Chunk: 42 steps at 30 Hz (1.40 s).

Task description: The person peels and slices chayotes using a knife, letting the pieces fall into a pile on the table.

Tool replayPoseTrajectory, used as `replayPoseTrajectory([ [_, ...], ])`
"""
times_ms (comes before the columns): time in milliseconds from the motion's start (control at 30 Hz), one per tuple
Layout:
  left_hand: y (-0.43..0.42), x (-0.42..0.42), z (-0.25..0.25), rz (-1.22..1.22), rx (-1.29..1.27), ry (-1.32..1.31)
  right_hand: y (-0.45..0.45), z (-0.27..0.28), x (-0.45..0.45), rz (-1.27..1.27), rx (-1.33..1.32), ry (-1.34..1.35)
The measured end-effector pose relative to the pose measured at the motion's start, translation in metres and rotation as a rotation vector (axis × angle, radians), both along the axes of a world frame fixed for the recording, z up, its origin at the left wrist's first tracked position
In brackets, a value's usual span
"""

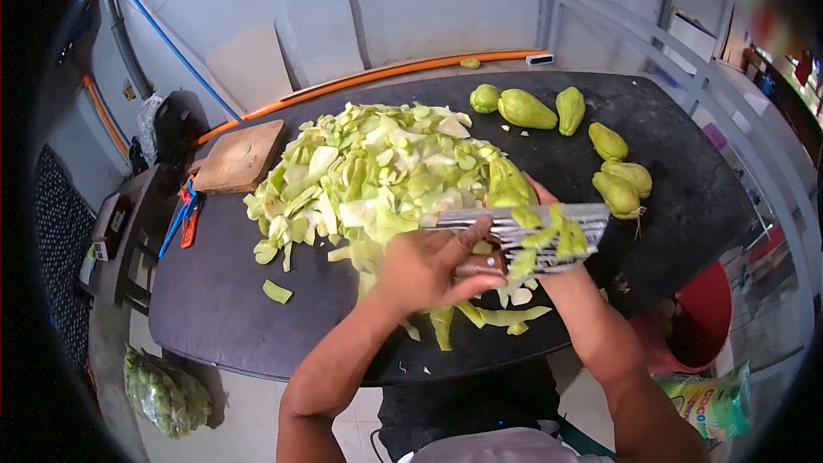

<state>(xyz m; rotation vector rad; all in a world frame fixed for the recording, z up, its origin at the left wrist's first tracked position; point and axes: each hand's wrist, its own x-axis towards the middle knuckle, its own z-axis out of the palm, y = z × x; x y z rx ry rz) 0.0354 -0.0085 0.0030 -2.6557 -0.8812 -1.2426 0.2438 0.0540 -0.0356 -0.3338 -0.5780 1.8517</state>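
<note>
My left hand point(429, 264) is closed round the brown wooden handle of a broad metal blade point(596, 227). The blade is streaked by blur, and green slices lie over it. Behind it, my right hand point(543, 192) is mostly hidden; its visible fingers hold a green chayote point(507, 182) against the right edge of a large heap of pale green slices point(377, 163). Long green strips point(441, 326) lie below my hands, near the front edge of the dark table point(231, 317).
Several whole chayotes point(526, 109) lie at the back and right. A wooden board point(240, 157) sits at the table's left edge, by blue and orange-handled tools point(189, 227). A red bucket point(707, 313) and a green packet point(716, 403) are below right, a filled plastic bag point(167, 392) below left.
</note>
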Motion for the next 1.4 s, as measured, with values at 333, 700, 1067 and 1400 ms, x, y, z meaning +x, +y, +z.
replayPoseTrajectory([
  [333,0.002,-0.003,-0.005,0.039,0.012,0.021,-0.001,-0.007,0.004,0.138,-0.034,0.217],
  [700,-0.001,0.002,-0.002,0.016,0.039,-0.006,-0.008,0.001,-0.005,0.181,-0.173,0.316],
  [1067,0.007,-0.007,-0.005,0.058,-0.005,-0.043,-0.003,-0.002,-0.011,0.127,-0.098,0.26],
  [1400,0.047,-0.065,-0.024,0.443,-0.237,-0.204,-0.014,0.026,-0.008,0.162,-0.08,0.096],
])
